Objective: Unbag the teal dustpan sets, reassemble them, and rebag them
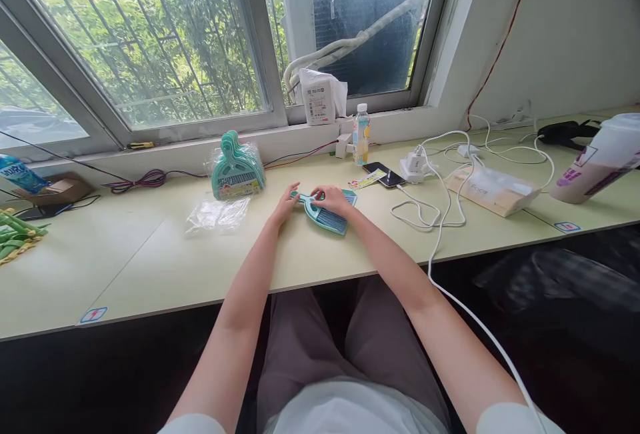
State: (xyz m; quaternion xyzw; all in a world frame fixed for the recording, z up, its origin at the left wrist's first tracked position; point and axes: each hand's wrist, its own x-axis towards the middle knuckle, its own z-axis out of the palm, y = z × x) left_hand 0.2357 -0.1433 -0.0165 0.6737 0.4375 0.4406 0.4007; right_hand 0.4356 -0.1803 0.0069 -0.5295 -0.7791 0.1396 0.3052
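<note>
A small mint-green dustpan (327,222) lies on the table in front of me, its handle pointing left. A ribbed blue-grey part, perhaps brush bristles, shows across its wide end. My left hand (287,205) is closed around the tip of the handle. My right hand (331,199) lies over the pan, fingers bent and pressed together where handle and pan meet; it hides part of the pan. Farther left, a stack of similar green dustpans (236,171) in clear wrapping leans near the window. Crumpled clear plastic bags (218,213) lie before it.
Right of my hands are a printed card (369,179), a phone (390,175), a drink bottle (361,134), a charger (413,166) and looped white cables (440,223). One cable hangs over the table's front edge. A tissue pack (493,189) and large cup (595,161) stand farther right.
</note>
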